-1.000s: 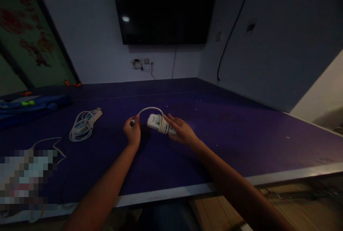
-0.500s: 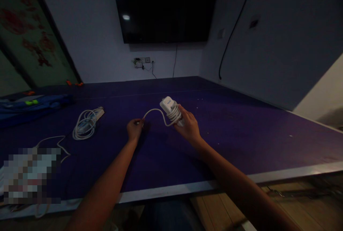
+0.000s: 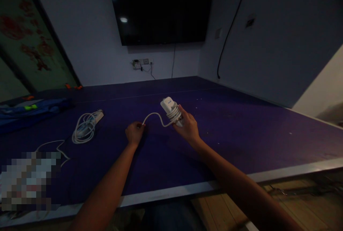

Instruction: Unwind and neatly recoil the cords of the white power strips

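Note:
A white power adapter [image 3: 168,105] with small blue lettering is held above the purple tabletop [image 3: 166,159], tilted. Several turns of its white cable [image 3: 175,113] wrap around its body. My right hand [image 3: 189,126] is closed around the lower end, fingers partly hidden behind it. A free length of the cable arches leftward to my left hand [image 3: 134,133], which pinches it between thumb and fingers. The cable's end is hidden in that hand.
To the left lies a coiled white cable [image 3: 83,131] beside a white bar-shaped block [image 3: 99,116]. A pixelated item [image 3: 29,177] sits near the front left edge. Blue cloth [image 3: 48,108] lies farther back. A black screen [image 3: 166,9] hangs above wall sockets [image 3: 144,61].
My left hand has moved slightly down and left with the cable, whose arch sits a little lower. My right hand keeps its hold on the adapter. The view has shifted slightly.

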`<state>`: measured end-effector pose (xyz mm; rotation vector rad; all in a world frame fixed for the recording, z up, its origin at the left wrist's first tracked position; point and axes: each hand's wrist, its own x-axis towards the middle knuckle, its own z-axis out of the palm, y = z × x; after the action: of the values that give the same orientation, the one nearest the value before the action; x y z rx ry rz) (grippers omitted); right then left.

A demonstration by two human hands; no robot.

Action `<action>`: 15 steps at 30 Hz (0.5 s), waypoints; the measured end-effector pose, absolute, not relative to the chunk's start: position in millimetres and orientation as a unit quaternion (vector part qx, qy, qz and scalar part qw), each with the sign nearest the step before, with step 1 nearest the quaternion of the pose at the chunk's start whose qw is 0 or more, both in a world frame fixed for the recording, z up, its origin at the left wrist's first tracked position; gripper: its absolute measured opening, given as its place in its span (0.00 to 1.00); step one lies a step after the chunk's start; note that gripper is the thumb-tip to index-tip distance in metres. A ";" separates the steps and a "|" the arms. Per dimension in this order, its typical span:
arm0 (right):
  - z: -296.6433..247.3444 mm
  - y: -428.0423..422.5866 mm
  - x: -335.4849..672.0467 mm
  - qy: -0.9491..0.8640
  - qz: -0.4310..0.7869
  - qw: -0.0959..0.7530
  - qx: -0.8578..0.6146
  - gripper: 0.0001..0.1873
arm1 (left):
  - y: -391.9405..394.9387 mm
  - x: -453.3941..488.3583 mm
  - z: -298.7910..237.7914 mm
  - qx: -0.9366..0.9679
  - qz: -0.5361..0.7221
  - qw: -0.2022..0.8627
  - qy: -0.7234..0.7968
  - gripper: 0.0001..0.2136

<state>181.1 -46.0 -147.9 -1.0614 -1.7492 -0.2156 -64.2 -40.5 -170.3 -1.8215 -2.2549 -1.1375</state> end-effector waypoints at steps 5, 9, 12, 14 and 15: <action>-147.5 -48.9 179.5 -0.737 -0.090 0.519 -0.424 0.41 | -43.5 -57.9 -167.0 -0.634 -0.336 0.128 -0.685 0.12; -147.5 -51.6 177.0 -0.740 -0.084 0.515 -0.424 0.41 | -53.5 -36.3 -159.4 -0.742 -0.376 0.201 -0.518 0.19; -148.4 -51.9 175.6 -0.747 -0.082 0.507 -0.422 0.42 | -64.7 -17.8 -155.6 -0.796 -0.397 0.220 -0.401 0.20; -149.4 -50.9 175.3 -0.756 -0.083 0.498 -0.417 0.42 | -70.4 -10.1 -155.1 -0.805 -0.400 0.233 -0.370 0.14; -150.0 -50.1 175.4 -0.760 -0.084 0.493 -0.415 0.43 | -72.1 -8.1 -155.3 -0.804 -0.403 0.240 -0.366 0.11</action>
<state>175.4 -50.1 -150.0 -1.0057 -1.8441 -0.2040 -8.1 -72.1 -155.3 -2.2012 -1.0023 -1.1021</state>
